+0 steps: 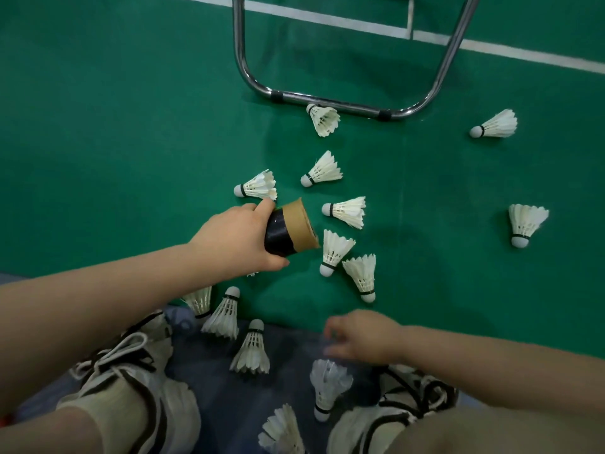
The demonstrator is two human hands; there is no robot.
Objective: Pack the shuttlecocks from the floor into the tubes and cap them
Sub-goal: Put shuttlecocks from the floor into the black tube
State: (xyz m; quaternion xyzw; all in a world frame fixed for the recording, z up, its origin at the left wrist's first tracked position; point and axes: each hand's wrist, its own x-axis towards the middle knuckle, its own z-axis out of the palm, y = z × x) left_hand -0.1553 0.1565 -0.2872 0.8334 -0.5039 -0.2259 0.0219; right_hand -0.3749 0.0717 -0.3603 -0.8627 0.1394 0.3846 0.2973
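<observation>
– Across the green court floor [131, 126], what is the biggest thing in sight?

– A bent chrome frame [330, 101] standing at the far side. Nearer the person, a blue-grey strip of flooring [284, 339] runs between two pale shoes [131, 365].

– And the hands?

– The left hand [235, 240] reaches forward with its fingers and thumb wrapped round a black tube [291, 229]. It holds the tube low over the floor, tan end pointing right. I cannot tell whether anything is inside. The right hand [360, 337] hovers above the blue-grey strip. It is blurred, but its fingers look loosely bent and apart, with nothing between them.

– Where are the shuttlecocks?

– Scattered, all on the floor. Two lie just beside the tube's tan end [345, 211], others farther right and near the frame, and several lie between the shoes. One lies just below the right hand [327, 385].

– So which step is this?

– Filling, I'd judge, with no cap in view. The next move calls for pinching one shuttlecock, probably the one under the right hand, turning its cork end toward the tube mouth, and sliding it in straight so the feathers don't crush.
</observation>
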